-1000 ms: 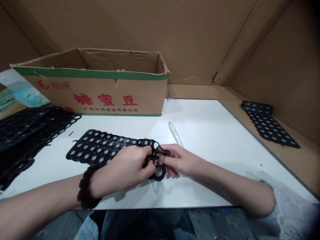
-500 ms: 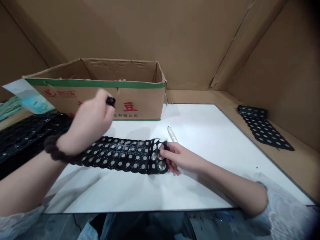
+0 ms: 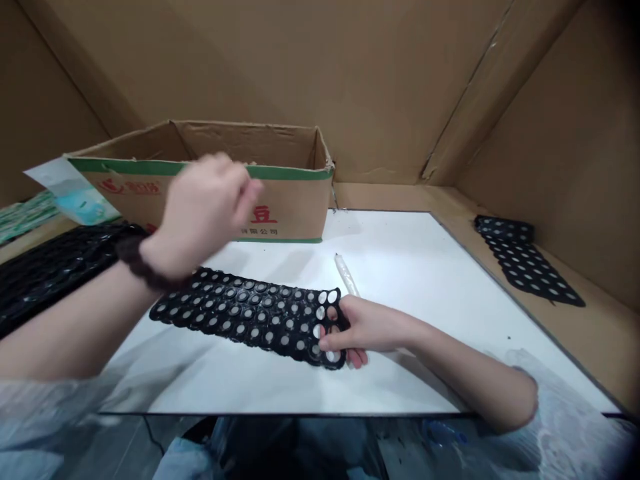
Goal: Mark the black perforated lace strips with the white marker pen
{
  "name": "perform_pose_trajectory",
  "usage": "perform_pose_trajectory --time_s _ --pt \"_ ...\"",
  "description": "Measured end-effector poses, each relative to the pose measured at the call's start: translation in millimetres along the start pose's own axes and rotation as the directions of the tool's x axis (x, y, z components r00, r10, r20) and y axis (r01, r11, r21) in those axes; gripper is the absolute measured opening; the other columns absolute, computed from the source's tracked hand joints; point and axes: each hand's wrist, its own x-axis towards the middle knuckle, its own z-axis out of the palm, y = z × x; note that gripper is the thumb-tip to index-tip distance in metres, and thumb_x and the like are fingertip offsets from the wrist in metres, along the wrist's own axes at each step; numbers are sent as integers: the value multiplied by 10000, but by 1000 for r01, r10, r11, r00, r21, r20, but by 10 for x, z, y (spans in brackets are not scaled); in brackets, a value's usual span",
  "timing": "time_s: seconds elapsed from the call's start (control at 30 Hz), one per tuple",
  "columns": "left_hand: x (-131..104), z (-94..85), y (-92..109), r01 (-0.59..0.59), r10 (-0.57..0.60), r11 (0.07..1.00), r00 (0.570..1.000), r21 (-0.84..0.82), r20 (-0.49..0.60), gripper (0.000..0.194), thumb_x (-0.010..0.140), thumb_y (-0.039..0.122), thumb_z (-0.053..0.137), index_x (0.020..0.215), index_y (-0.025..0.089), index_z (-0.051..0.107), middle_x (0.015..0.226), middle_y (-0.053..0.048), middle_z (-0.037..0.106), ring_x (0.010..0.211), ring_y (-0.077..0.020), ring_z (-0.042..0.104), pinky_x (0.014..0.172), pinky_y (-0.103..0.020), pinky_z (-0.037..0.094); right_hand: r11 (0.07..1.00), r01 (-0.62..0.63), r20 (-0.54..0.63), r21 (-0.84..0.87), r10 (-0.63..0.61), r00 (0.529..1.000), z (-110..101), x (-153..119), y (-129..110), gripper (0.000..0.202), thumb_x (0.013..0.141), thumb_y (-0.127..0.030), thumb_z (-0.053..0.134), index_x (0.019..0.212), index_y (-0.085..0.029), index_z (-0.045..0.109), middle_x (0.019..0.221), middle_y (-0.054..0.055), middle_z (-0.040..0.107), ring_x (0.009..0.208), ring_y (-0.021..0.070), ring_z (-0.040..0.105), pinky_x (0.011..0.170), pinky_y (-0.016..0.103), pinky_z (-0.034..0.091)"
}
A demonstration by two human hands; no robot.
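A long black strip with rows of round holes (image 3: 255,313) lies across the white table, a little slanted. My right hand (image 3: 367,327) pinches its right end, with the thumb on top and light showing through several holes there. My left hand (image 3: 210,207), somewhat blurred, is raised in front of the cardboard box (image 3: 295,200), closed with the back of the hand towards me. What its fingers hold, if anything, is hidden. A pale pen-like tool (image 3: 346,273) rests just beyond my right hand.
Glossy black strips (image 3: 65,267) are heaped at the left. Behind them a paper sheet and green-white packaging (image 3: 30,213) lean by the box. Another black dotted strip (image 3: 530,260) lies on the right cardboard ledge. Cardboard walls (image 3: 380,93) enclose the table.
My left hand has risen and moved right; the small black piece seen in it before is out of sight. The strip's right end has dropped slightly towards me with my right hand.
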Motion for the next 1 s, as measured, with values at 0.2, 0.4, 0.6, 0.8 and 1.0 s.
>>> perform_pose_trajectory --time_s 0.2,0.4,0.6,0.8,1.0 --pt "-844 -15 653 -199 499 808 731 -554 465 464 809 582 319 806 169 531 710 -48 613 617 -184 564 530 -262 353 963 179 -31 201 -177 984 105 27 -65 173 708 -266 605 726 -126 506 592 -16 550 504 76 545 450 183 438" --pt "-818 10 590 125 471 653 706 -747 530 331 868 437 315 832 183 524 754 -17 595 660 -146 542 568 -229 359 904 325 -225 279 -268 937 178 130 -54 270 653 -327 667 692 -119 500 618 -14 529 575 80 526 549 212 431" --pt "-708 64 440 491 549 431 523 -757 652 306 863 338 300 803 179 555 730 12 589 572 -104 488 529 -205 367 944 238 -178 230 -200 964 159 123 -41 225 642 -287 662 695 -127 513 631 -17 515 567 85 512 528 217 424" --pt "-610 125 177 447 95 614 777 -651 623 341 859 364 280 707 170 516 625 16 542 554 -112 478 539 -219 364 963 230 -172 144 -205 964 136 46 -26 150 713 -219 553 624 -138 463 578 -28 490 499 63 476 486 196 402" --pt "-706 -36 526 129 434 704 700 -698 567 339 832 450 366 663 183 490 573 11 546 498 -115 474 453 -216 281 947 285 -171 149 -259 951 189 88 -79 95 702 -199 543 758 -132 508 629 -24 499 521 66 490 482 191 433"
